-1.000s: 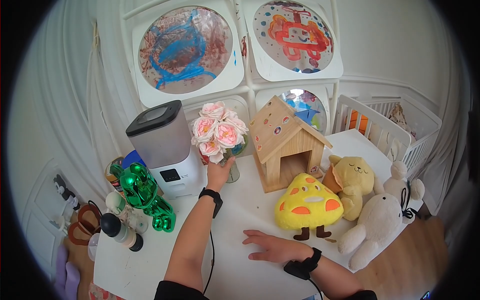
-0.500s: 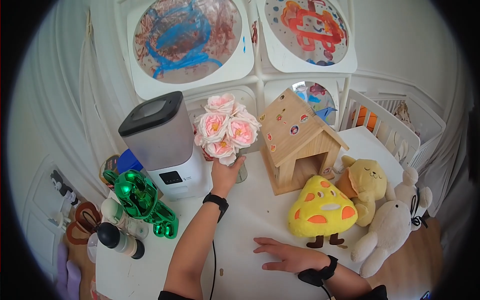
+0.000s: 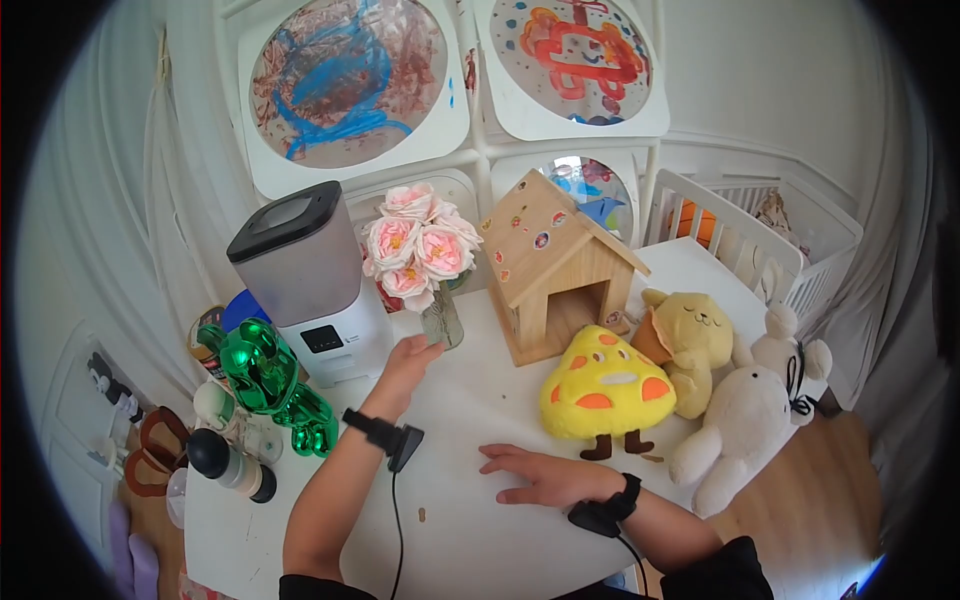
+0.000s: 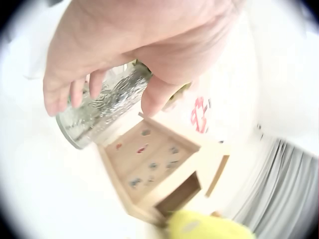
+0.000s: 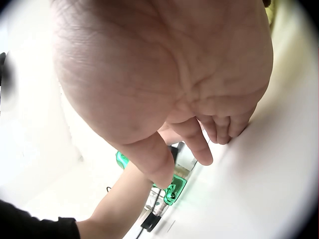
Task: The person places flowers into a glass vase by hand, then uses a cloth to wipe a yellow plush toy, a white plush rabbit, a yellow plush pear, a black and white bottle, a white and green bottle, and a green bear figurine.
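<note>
Pink roses point(image 3: 420, 245) stand upright in a ribbed glass vase point(image 3: 443, 320) at the back of the white table, beside a dispenser. Close in front of the vase is my left hand point(image 3: 408, 375), its fingers extended and the thumb spread apart. In the left wrist view the glass vase point(image 4: 107, 107) shows behind the fingers and thumb, which are not curled round it. My right hand point(image 3: 540, 475) rests low over the table near the front, fingers loosely spread and holding nothing. The nearest thing to it is a yellow plush toy point(image 3: 605, 390) with orange spots.
Left of the vase are a grey-and-white dispenser point(image 3: 310, 280), a shiny green bear figure point(image 3: 270, 380) and a black-capped bottle point(image 3: 232, 465). On the right stand a wooden house point(image 3: 545, 265), a tan plush point(image 3: 695, 340) and a cream plush point(image 3: 745, 430). Cables trail from both wrists.
My left hand has let go of the vase and drawn back toward me, its wrist turning. The vase with roses stays standing. My right hand keeps its place; the head view has shifted slightly.
</note>
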Motion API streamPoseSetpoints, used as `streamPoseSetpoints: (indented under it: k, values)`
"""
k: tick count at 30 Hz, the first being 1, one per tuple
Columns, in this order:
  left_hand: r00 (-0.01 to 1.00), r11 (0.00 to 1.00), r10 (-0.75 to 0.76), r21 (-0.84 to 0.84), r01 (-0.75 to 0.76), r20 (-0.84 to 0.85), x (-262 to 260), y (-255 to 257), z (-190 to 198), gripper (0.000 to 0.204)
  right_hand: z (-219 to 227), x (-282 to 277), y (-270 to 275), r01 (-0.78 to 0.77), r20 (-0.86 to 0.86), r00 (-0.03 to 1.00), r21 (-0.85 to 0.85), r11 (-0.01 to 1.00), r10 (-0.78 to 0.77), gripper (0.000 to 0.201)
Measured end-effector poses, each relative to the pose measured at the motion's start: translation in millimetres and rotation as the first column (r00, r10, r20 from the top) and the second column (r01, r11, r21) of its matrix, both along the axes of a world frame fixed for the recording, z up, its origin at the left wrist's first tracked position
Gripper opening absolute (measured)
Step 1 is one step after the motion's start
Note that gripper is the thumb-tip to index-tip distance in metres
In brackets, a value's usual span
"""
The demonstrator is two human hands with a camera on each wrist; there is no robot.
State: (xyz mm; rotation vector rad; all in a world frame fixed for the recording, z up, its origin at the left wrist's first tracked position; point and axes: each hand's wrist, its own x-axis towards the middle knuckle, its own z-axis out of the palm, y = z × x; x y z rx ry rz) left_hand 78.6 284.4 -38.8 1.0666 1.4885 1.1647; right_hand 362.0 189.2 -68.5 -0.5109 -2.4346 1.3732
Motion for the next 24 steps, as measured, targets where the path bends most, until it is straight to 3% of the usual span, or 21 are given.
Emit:
streamPoseSetpoints:
  k: [1,3,4,6,9,10,11,13,15,16,18,19,21,24]
  values:
    - [0.981,0.992,-0.122,0.001,0.123,0.148,-4.2,-30.5,8.6,0.05,-3.1,-1.1,-0.2,-0.014,0.011,1.0,0.035,0.999,0.013,0.047]
    - [0.934,0.972,-0.234,0.058,0.227,0.271,7.6,-98.2,42.0,0.026,-9.8,-2.0,3.3,-0.011,0.022,1.0,0.065,0.998,0.009,0.048]
    - [0.939,0.975,-0.22,0.054,0.214,0.263,4.0,-120.8,40.3,0.026,-7.0,-1.0,2.8,-0.004,0.042,0.999,0.028,1.0,0.003,0.047]
    - [0.964,0.93,-0.265,0.26,0.258,-0.008,-7.5,-171.4,29.4,0.03,-2.4,-1.2,6.3,-0.001,0.069,0.998,-0.026,1.0,0.003,0.046]
    - [0.961,0.936,-0.277,0.233,0.266,0.015,-18.8,-239.4,30.3,0.039,-2.0,-1.2,4.5,-0.023,0.064,0.998,-0.057,0.998,0.027,0.047]
    - [0.95,0.936,-0.29,0.245,0.254,0.119,-15.8,-259.9,30.8,0.04,0.7,-3.0,1.5,0.013,0.101,0.995,-0.056,0.998,-0.007,0.048]
    - [0.959,0.942,-0.264,0.243,0.232,0.107,-14.5,-278.0,29.9,0.04,0.1,-7.0,-3.2,0.042,0.138,0.99,-0.055,0.998,-0.034,0.048]
    - [0.957,0.936,-0.287,0.203,0.289,-0.039,-9.6,-310.3,26.7,0.038,-8.5,-12.4,-14.6,-0.005,0.142,0.99,0.024,1.0,0.002,0.049]
    - [0.879,0.874,-0.34,0.234,0.426,-0.335,0.7,-338.7,37.8,0.024,-8.5,-14.5,-20.4,-0.052,0.175,0.984,0.19,0.98,0.018,0.052]
    - [0.894,0.891,-0.29,0.244,0.382,-0.342,1.7,-349.7,44.8,0.024,-12.2,-14.5,-18.2,-0.047,0.16,0.987,0.177,0.983,0.019,0.052]
    - [0.819,0.867,-0.31,0.211,0.452,-0.483,-8.5,-373.1,59.2,0.011,-1.6,-11.8,-17.7,-0.038,0.168,0.985,0.078,0.996,0.024,0.051]
    - [0.835,0.892,-0.266,0.205,0.402,-0.483,-24.0,-383.4,62.0,0.011,4.8,-11.1,-20.1,-0.016,0.165,0.986,-0.005,1.0,0.016,0.051]
    - [0.72,0.945,-0.011,0.228,0.235,-0.694,-65.8,-391.4,57.4,0.009,15.7,-10.2,-28.4,0.011,0.066,0.998,-0.227,0.974,0.004,0.048]
    - [0.621,0.992,0.126,0.115,-0.058,-0.774,-163.6,-392.9,47.4,0.014,9.5,-7.8,-23.1,-0.017,-0.021,1.0,-0.332,0.943,0.011,0.049]
